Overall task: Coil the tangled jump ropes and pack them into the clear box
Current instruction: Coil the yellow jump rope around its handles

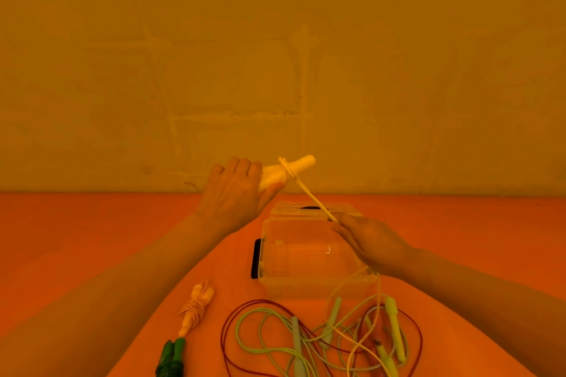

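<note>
The fingers of the left hand [237,190] are curled round a pair of pale handles [288,173], held up above the tabletop [92,223] with their far ends pointing right; the fingertips themselves are hidden behind the handles. A pale cord [309,193] is wound round the handles just past the thumb and runs down, taut, to the right hand [370,242]. There the thumb and forefinger pinch it, though the exact contact is hard to make out because the hand is seen from the back. Below the right hand the cord drops out of the palm and trails into the tangle.

Under both hands sits the clear box [306,257], lid open behind it, with a dark latch on its left side; its walls are so transparent that its contents are hard to judge. Near the front edge lies a tangle of ropes [321,337], pale green and dark red cords looped over one another with several handles among them, partly cut off at the bottom. To its left lie a coiled peach rope [196,307] and a coiled green rope [171,358], the latter cropped by the frame.
</note>
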`<control>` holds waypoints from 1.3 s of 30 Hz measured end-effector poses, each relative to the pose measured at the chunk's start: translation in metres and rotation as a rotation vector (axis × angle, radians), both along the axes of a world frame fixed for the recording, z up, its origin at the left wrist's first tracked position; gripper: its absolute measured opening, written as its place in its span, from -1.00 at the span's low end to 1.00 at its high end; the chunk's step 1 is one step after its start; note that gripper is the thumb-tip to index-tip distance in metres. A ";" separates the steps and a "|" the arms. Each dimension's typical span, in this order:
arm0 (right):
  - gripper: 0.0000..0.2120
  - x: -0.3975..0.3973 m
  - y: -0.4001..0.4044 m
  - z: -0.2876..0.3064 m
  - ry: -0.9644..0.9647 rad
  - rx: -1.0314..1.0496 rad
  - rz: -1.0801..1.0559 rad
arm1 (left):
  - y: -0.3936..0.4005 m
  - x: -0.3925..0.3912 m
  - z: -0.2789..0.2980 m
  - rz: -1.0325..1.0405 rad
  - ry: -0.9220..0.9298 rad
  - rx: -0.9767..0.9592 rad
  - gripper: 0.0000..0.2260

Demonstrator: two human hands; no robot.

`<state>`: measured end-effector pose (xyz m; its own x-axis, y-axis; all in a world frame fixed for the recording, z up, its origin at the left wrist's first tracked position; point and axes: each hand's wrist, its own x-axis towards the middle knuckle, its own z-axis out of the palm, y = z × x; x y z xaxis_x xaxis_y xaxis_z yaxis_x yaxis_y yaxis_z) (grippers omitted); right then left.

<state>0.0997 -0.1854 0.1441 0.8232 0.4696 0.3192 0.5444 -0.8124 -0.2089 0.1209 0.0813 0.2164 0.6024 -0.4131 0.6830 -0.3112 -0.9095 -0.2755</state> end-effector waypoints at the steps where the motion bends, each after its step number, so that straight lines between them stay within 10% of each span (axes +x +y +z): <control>1: -0.58 -0.005 0.006 0.001 -0.008 -0.011 -0.009 | -0.001 0.000 0.001 0.038 0.003 -0.022 -0.42; 6: -0.61 -0.030 0.033 -0.003 -0.056 -0.303 -0.041 | -0.002 0.009 0.002 0.214 0.045 -0.144 -0.44; 13: -0.48 -0.028 0.032 -0.009 -0.509 -0.218 0.233 | 0.004 0.015 -0.008 0.251 0.026 -0.093 -0.42; 21: -0.82 -0.011 0.016 0.059 -0.762 -0.161 0.501 | -0.004 0.011 -0.011 0.127 -0.027 0.050 -0.41; 39: -0.54 0.044 -0.005 0.132 -0.591 -0.128 0.335 | -0.056 -0.020 -0.027 -0.292 -0.046 0.201 -0.50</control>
